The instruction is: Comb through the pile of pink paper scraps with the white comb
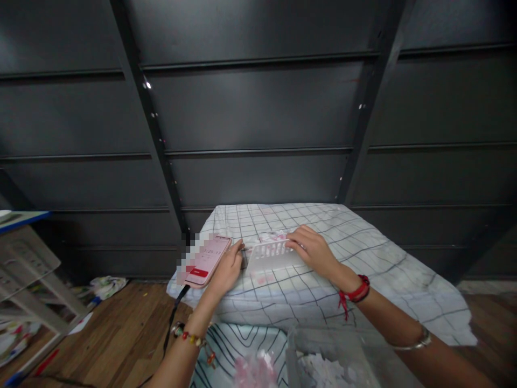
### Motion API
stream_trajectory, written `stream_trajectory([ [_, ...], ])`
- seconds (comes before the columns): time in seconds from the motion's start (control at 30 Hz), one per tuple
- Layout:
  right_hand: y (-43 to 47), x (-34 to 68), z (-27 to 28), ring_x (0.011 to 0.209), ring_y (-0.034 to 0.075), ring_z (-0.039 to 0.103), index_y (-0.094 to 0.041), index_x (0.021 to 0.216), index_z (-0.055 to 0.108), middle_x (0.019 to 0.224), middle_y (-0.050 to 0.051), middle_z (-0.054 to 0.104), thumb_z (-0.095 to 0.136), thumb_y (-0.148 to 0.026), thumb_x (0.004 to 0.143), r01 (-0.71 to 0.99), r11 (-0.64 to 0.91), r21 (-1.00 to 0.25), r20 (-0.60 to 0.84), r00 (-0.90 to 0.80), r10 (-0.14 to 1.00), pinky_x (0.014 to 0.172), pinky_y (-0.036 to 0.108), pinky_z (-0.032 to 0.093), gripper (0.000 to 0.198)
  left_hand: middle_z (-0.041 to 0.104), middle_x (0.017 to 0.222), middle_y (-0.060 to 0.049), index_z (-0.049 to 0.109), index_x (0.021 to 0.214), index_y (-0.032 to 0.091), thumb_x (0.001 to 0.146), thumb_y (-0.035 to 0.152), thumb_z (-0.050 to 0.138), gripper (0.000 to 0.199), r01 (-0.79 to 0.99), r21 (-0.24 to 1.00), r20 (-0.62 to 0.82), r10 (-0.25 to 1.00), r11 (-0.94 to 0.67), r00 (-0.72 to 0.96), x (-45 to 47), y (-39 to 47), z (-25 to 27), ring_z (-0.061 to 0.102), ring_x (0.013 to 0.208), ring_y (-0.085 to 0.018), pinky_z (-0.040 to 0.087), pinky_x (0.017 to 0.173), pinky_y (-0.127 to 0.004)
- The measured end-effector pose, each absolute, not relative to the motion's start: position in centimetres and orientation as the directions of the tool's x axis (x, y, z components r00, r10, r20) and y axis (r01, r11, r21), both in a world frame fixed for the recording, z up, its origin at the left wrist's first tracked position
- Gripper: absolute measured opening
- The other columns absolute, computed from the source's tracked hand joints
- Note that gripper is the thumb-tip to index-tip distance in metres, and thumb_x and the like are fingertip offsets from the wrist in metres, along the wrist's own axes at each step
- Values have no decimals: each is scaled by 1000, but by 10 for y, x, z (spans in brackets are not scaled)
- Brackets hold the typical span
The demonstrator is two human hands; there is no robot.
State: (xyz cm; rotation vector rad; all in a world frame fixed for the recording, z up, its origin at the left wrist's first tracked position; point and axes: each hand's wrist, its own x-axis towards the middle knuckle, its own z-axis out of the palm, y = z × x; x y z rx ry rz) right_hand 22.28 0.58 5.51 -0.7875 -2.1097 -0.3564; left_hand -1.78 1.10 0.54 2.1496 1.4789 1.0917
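A small white plastic basket (271, 261) with a slotted rim is tilted on the checked cloth, its solid side facing me. My right hand (313, 252) grips its right upper edge, thumb and fingers closed over the rim. Small pink and white pieces (275, 236) show just behind that rim; what they are is hard to make out. My left hand (229, 270) lies between the basket and a pink phone (209, 260), fingers stretched forward and nothing visible in them. Its far fingers are partly hidden.
The white checked cloth (383, 264) covers a low surface against dark metal panels (258, 108). Nearer me are a pile of pink wrapped pieces (255, 371) on striped fabric (226, 345) and a clear bin (293, 350) of white scraps. A cable (172, 318) runs from the phone.
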Motion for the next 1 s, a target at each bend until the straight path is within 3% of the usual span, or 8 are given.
stream_trajectory([
  [0.17, 0, 227, 59, 66, 14, 48, -15, 78, 58, 68, 4, 60, 48, -23, 85, 637, 771, 13, 820, -448, 356, 65, 28, 41, 15, 55, 121, -14, 41, 125, 7, 87, 26, 26, 46, 664, 624, 402, 898, -411, 178, -18, 12, 4, 47, 115, -21, 31, 103, -41],
  [0.47, -18, 228, 52, 67, 16, 51, -15, 79, 60, 69, 5, 61, 47, -25, 86, 826, 556, 90, 826, -374, 422, 63, 29, 41, 17, 55, 122, -13, 40, 127, 7, 87, 25, 26, 46, 674, 614, 393, 899, -412, 192, -17, 9, 6, 45, 117, -21, 28, 104, -41],
  [1.0, -71, 204, 62, 57, 12, 45, -14, 71, 58, 58, 2, 56, 48, -19, 85, 746, 658, 101, 849, -410, 334, 56, 26, 37, 18, 55, 120, -14, 38, 128, 7, 87, 26, 28, 46, 627, 651, 384, 898, -427, 214, -19, 9, 5, 47, 115, -21, 32, 101, -38],
])
